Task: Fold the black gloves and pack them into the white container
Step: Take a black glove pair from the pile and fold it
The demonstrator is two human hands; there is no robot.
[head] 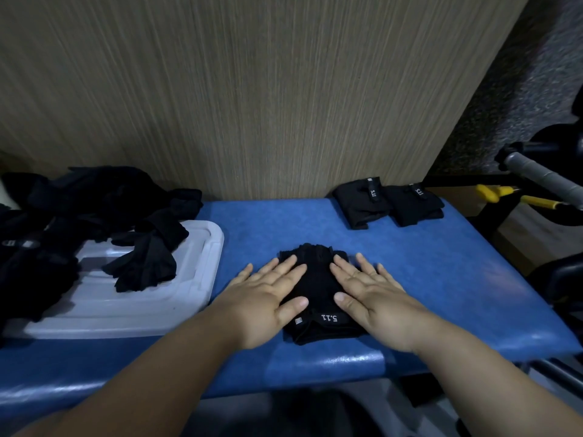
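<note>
While both palms lie flat, the left grip point(268, 299) and right grip point(373, 299) press a black glove point(318, 279) onto the blue counter point(457, 279), fingers straight, released, grasping nothing. To the left, loose gloves point(72, 216) spill over the white container point(151, 307); two folded gloves point(389, 205) lie by the wall.

A blue padded bench point(426, 279) stands against a wood-grain panel point(252, 89). Off its right end, a grey-gripped bar point(542, 179) crosses above yellow handles point(487, 192), with speckled flooring point(520, 99) behind.
</note>
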